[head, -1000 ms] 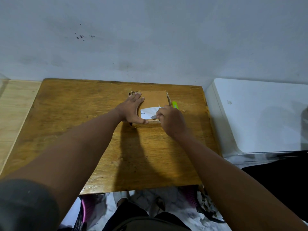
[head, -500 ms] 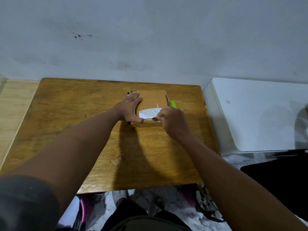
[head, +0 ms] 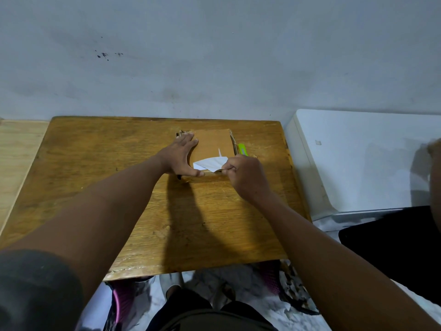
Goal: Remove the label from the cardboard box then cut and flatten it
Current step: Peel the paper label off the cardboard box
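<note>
A small brown cardboard box (head: 214,142) lies on the far middle of the wooden table (head: 95,163). A white label (head: 210,163) is partly lifted off the box's near part, with a thin white sliver still stuck higher up. My left hand (head: 180,156) rests flat with fingers spread on the box's left side, pressing it down. My right hand (head: 243,174) pinches the label's right corner at the box's near right edge.
A bright green tool (head: 243,149), likely a cutter, lies just right of the box, half hidden by my right hand. A white appliance (head: 358,158) stands right of the table. A grey wall runs behind. A paler wooden surface (head: 19,149) adjoins on the left.
My right hand has drawn the label's corner toward me and to the right, so more white label has come off the box. The left hand stays pressed on the box.
</note>
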